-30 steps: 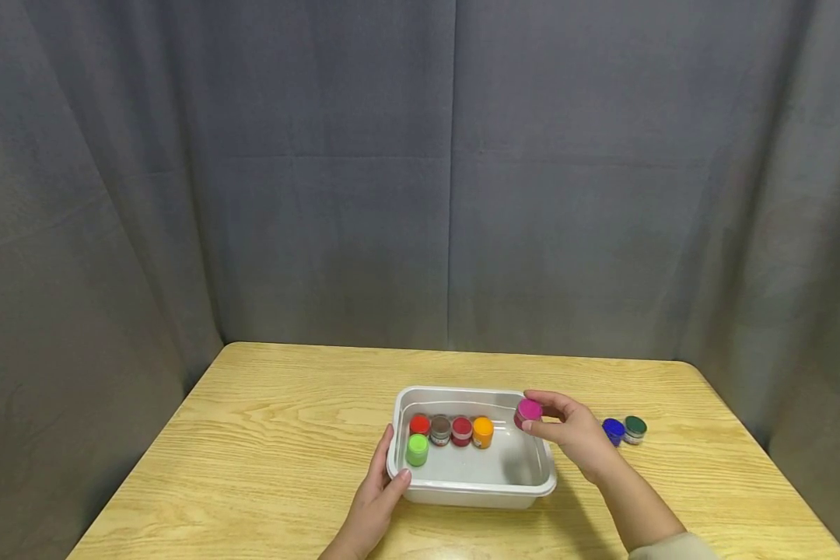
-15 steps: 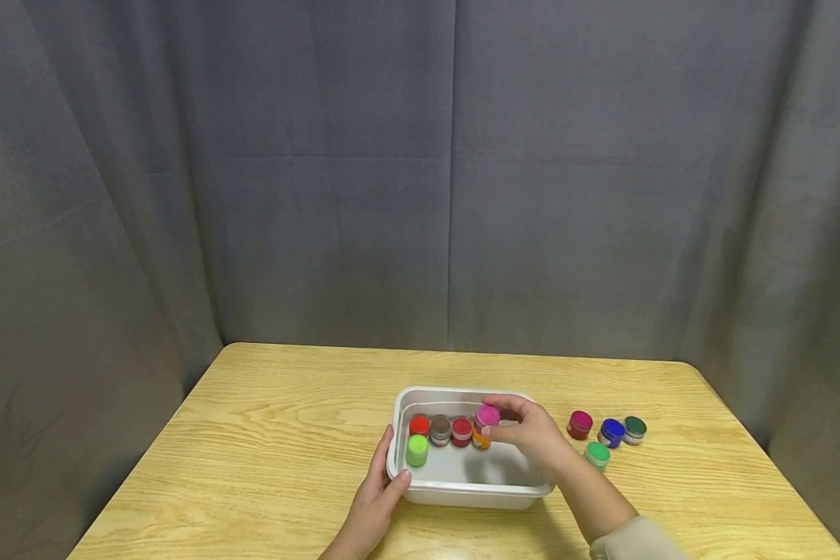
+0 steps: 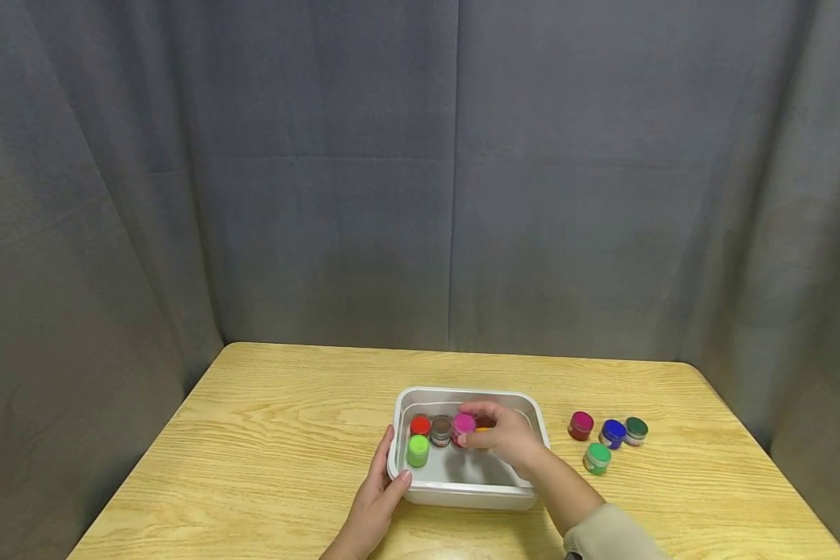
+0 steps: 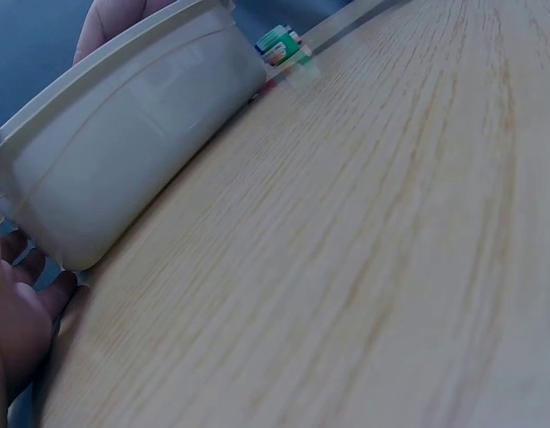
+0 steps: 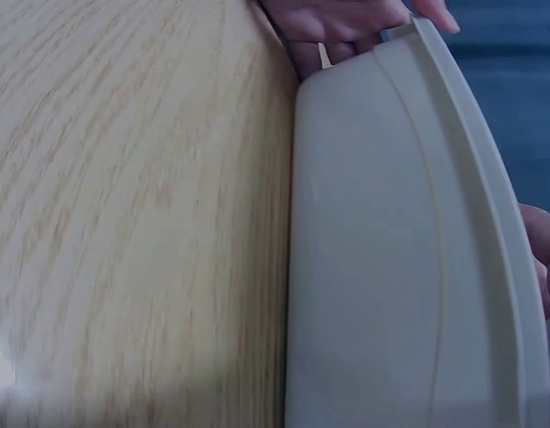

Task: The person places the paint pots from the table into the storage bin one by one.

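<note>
Here, lid up, the pink jar (image 3: 464, 424) is pinched in the grip of the right hand (image 3: 507, 437), over the white tub (image 3: 476, 489); the light green jar (image 3: 418, 450) is seen left and nearer, the tub's left end being clasped by the left hand (image 3: 376, 504).

In the head view, the orange jar (image 3: 485, 428) is mostly covered by the right hand (image 3: 505, 437), what lies beneath the pink jar (image 3: 464, 422) is hidden, and the jar labels (image 3: 606, 442) are too small to be read. In the left wrist view, the inside of the tub (image 4: 136, 134) is hidden and the left hand (image 4: 21, 328) is cut off by the left edge; in the right, the tub by the bottom edge.
</note>
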Motion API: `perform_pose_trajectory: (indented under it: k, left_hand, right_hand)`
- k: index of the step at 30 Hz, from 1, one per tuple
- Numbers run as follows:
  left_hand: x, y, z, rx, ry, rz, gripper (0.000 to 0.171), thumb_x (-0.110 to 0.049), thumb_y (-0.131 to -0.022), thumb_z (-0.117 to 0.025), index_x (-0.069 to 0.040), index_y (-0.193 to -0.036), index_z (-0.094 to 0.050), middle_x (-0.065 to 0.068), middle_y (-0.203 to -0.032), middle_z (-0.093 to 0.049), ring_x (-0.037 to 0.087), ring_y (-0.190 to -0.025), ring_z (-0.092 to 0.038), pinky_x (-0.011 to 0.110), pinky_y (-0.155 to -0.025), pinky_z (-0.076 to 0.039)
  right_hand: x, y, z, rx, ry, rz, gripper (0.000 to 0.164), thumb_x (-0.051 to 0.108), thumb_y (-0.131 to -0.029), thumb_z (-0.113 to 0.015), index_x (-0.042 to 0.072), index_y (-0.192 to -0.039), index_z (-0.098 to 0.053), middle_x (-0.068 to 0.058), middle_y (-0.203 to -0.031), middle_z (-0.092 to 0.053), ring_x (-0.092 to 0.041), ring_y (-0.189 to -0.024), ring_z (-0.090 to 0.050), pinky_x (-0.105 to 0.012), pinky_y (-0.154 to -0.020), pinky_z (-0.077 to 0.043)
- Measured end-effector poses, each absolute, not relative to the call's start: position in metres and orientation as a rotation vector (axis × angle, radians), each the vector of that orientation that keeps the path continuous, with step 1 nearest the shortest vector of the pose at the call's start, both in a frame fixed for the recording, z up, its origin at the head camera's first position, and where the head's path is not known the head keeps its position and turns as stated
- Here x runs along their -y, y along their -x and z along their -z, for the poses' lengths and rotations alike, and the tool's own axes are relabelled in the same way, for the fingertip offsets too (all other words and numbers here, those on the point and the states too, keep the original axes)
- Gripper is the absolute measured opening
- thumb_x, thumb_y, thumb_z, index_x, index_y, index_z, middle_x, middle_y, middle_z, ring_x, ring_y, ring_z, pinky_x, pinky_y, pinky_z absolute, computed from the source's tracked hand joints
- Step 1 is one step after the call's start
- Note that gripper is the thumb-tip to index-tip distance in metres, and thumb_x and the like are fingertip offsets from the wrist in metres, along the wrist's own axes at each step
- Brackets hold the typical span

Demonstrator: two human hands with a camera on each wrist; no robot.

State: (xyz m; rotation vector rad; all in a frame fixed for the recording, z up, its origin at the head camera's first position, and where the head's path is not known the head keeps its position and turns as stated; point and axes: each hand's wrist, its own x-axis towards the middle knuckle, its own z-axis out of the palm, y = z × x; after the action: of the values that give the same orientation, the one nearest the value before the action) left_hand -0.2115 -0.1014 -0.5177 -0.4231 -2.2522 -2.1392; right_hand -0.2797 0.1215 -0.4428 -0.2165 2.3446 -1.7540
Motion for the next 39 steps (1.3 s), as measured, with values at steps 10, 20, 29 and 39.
perform_pose_trajectory:
  k: [10,20,29,39]
  left_hand:
    - [0.102,0.211,0.518,2.248,0.435,2.149,0.069,-0.016,-0.103,-0.047,-0.014,-0.159,-0.007,0.019,-0.165,-0.004,0.04,-0.149,-0.015,0.037,-0.117,-0.025]
    - [0.101,0.212,0.517,2.271,0.417,2.126,0.068,-0.018,-0.103,-0.047,-0.014,-0.159,-0.007,0.02,-0.164,-0.006,0.041,-0.149,-0.017,0.045,-0.117,-0.024]
    - [0.101,0.212,0.517,2.281,0.408,2.143,0.069,-0.019,-0.103,-0.047,-0.015,-0.159,-0.007,0.02,-0.164,-0.006,0.041,-0.149,-0.017,0.04,-0.116,-0.027]
    - [0.101,0.212,0.517,2.293,0.386,2.126,0.068,-0.02,-0.103,-0.046,-0.015,-0.159,-0.007,0.02,-0.164,-0.007,0.04,-0.149,-0.017,0.041,-0.117,-0.025]
  right_hand:
    - [-0.107,0.282,0.454,-2.278,0.294,1.752,0.052,-0.007,-0.074,-0.076,-0.011,-0.123,-0.059,-0.013,-0.102,-0.065,-0.016,-0.091,-0.057,-0.022,-0.076,-0.054]
    - [-0.097,0.284,0.459,-2.408,0.263,1.632,0.047,-0.005,-0.069,-0.08,-0.005,-0.114,-0.067,-0.013,-0.101,-0.065,-0.018,-0.093,-0.059,-0.024,-0.078,-0.052]
    - [-0.089,0.286,0.459,-2.48,0.251,1.547,0.042,-0.006,-0.068,-0.081,-0.003,-0.108,-0.069,-0.011,-0.099,-0.067,-0.018,-0.091,-0.059,-0.024,-0.078,-0.05]
    - [-0.086,0.29,0.462,-2.529,0.295,1.458,0.04,-0.005,-0.066,-0.083,-0.001,-0.103,-0.069,-0.008,-0.096,-0.067,-0.016,-0.088,-0.056,-0.024,-0.077,-0.048]
